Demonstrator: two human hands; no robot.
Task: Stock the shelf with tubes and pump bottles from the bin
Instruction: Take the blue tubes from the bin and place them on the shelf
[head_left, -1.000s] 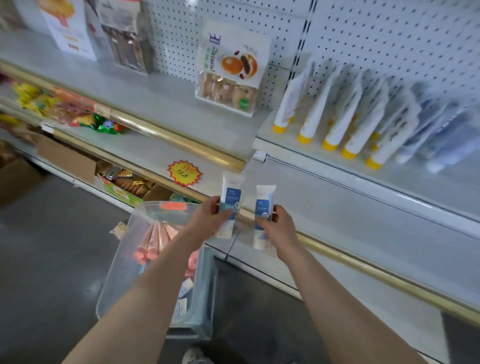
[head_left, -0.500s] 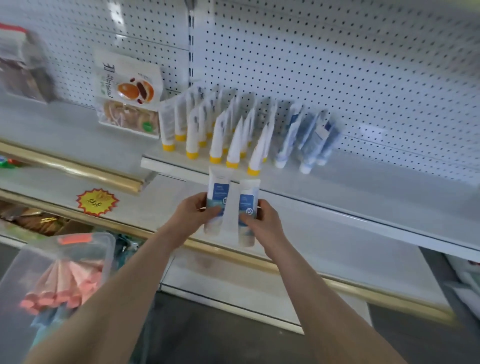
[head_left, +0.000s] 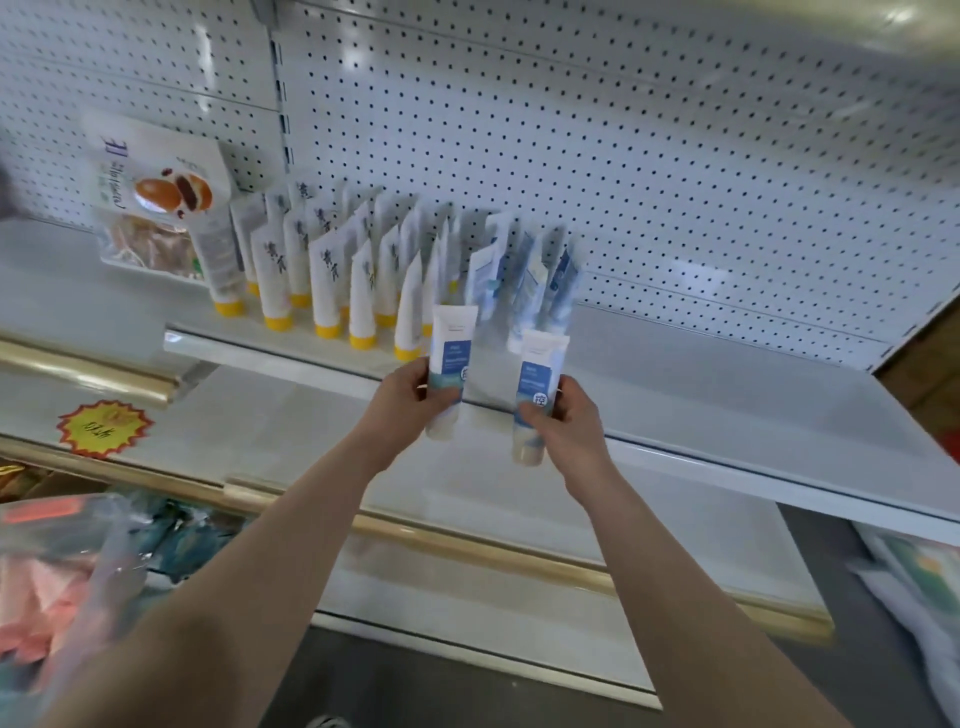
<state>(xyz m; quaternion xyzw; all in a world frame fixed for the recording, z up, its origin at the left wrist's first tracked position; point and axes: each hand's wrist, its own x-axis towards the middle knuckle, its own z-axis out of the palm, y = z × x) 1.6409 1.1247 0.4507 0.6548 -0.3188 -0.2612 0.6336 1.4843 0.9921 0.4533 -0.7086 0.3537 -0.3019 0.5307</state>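
The left hand (head_left: 410, 397) grips a white-and-blue tube (head_left: 451, 358) around its lower half, cap end down, with the thumb across the label. The right hand (head_left: 566, 426) grips a second tube (head_left: 537, 374) of the same kind in the same way, just to the right and a little lower. The hands are apart, with a gap between the two upright tubes, in front of the edge of the white shelf (head_left: 727, 395). Just beyond the hands, a few matching blue tubes (head_left: 524, 270) lean back toward the pegboard (head_left: 623, 156). Beyond and left of the left hand is a crowded group of yellow-capped tubes (head_left: 322, 280), caps down, and farther left a snack bag (head_left: 156, 208). Below and well left of the left forearm is the clear bin (head_left: 111, 551), blurred, holding pink tubes (head_left: 47, 613).
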